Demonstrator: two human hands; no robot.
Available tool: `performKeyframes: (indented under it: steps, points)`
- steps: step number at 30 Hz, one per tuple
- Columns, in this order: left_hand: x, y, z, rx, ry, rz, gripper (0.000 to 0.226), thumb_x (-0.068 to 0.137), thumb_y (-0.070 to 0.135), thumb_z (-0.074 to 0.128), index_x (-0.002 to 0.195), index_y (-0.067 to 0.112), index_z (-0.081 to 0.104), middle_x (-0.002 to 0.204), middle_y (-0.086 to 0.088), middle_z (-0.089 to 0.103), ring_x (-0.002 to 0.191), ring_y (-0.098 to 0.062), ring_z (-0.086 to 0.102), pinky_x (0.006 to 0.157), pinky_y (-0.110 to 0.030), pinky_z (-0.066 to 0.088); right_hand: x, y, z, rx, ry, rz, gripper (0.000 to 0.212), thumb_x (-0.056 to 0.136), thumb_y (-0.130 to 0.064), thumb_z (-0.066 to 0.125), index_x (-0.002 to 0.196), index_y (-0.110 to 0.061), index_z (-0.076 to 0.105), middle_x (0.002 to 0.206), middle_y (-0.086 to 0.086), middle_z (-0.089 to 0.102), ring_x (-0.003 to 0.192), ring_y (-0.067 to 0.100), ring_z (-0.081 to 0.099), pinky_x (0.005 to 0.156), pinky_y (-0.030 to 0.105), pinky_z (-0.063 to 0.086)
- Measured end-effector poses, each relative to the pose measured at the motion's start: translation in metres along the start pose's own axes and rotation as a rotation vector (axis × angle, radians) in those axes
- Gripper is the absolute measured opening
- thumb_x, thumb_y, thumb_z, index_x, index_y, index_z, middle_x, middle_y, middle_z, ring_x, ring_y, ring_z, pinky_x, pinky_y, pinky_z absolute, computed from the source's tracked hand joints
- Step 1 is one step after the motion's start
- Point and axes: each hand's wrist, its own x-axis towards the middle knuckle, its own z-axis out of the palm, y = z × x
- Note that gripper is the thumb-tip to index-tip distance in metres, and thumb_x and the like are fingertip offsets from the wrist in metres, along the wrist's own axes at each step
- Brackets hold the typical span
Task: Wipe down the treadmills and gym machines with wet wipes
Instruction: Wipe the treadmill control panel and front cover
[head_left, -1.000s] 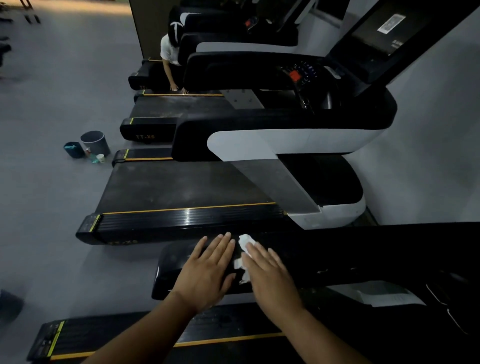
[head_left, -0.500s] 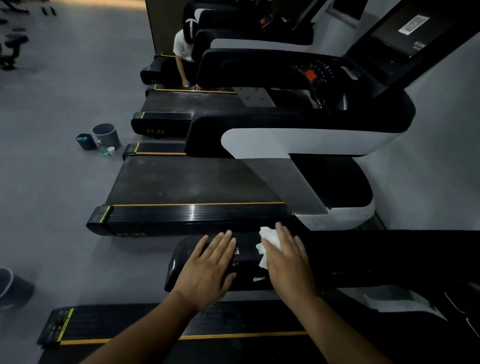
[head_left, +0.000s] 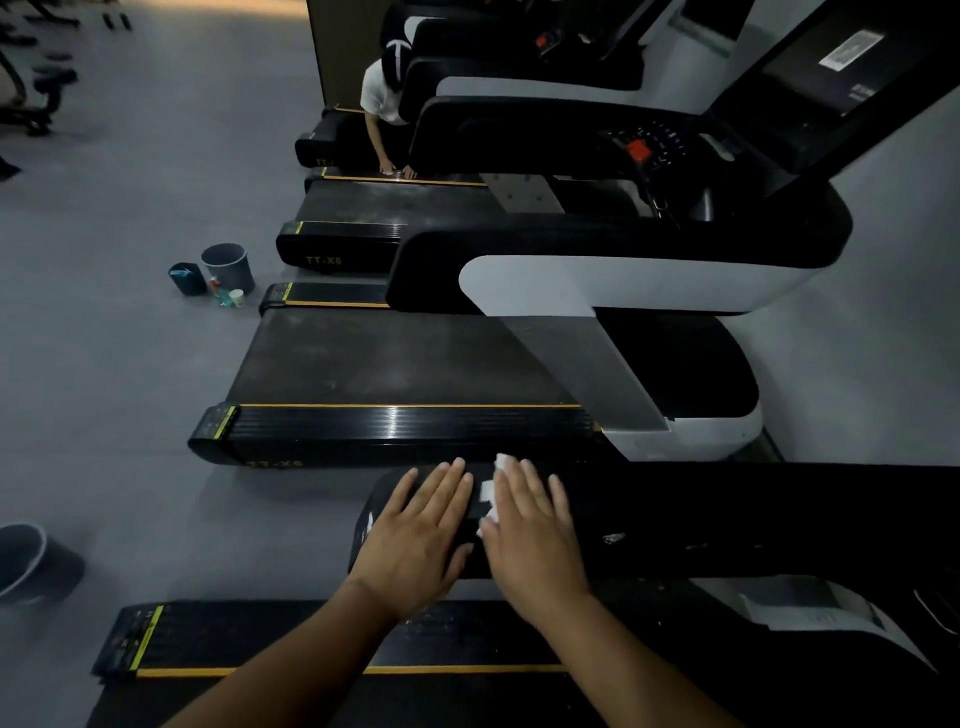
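Note:
A black treadmill handrail (head_left: 727, 514) runs across the lower part of the view. My left hand (head_left: 421, 530) lies flat on its left end, fingers straight. Beside it my right hand (head_left: 535, 525) presses a white wet wipe (head_left: 491, 496) flat against the rail's top; the wipe shows between the two hands and at my fingertips. The treadmill's deck (head_left: 322, 644) with a yellow stripe lies below my arms. A second treadmill (head_left: 395, 364) stands just beyond the rail.
More treadmills line up toward the back, where another person (head_left: 382, 98) bends over a deck. A grey bucket (head_left: 231, 267), a small teal bin (head_left: 188, 278) and bottles sit on the grey floor at left. Another bucket (head_left: 31, 564) stands at the left edge.
My right hand has slid the wipe back to the left along the rail, close to my left hand. The left hand has stayed in place.

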Motion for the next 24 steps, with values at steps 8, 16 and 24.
performKeyframes:
  steps: [8, 16, 24]
  points:
    - [-0.009, -0.005, 0.0, 0.005, -0.003, -0.016, 0.073, 0.094, 0.052, 0.04, 0.151, 0.007, 0.044, 0.16, -0.014, 0.036, 0.147, -0.026, 0.038, 0.117, -0.048, 0.021, 0.001, 0.015, -0.01, -0.022, -0.058, -0.045, 0.063, 0.095, -0.038, 0.032, 0.151, -0.01, 0.045, 0.16, 0.004, 0.038, 0.147, 0.02, 0.038, 0.122, 0.044, 0.017]
    - [-0.022, -0.015, 0.0, 0.011, -0.009, -0.022, 0.075, 0.092, 0.052, 0.042, 0.151, 0.006, 0.045, 0.159, -0.016, 0.036, 0.146, -0.027, 0.039, 0.117, -0.048, 0.022, -0.013, 0.004, -0.008, -0.056, -0.106, -0.211, 0.07, 0.087, -0.036, 0.04, 0.152, -0.013, 0.044, 0.163, 0.001, 0.033, 0.149, 0.017, 0.034, 0.117, 0.047, 0.014]
    - [-0.026, -0.018, -0.001, -0.007, -0.011, -0.041, 0.072, 0.094, 0.05, 0.041, 0.149, 0.004, 0.046, 0.157, -0.018, 0.039, 0.144, -0.029, 0.042, 0.115, -0.047, 0.024, -0.004, -0.024, -0.016, 0.083, -0.236, -0.218, 0.077, 0.09, -0.044, 0.031, 0.161, -0.018, 0.021, 0.169, -0.005, 0.004, 0.155, 0.011, 0.0, 0.122, 0.043, -0.006]
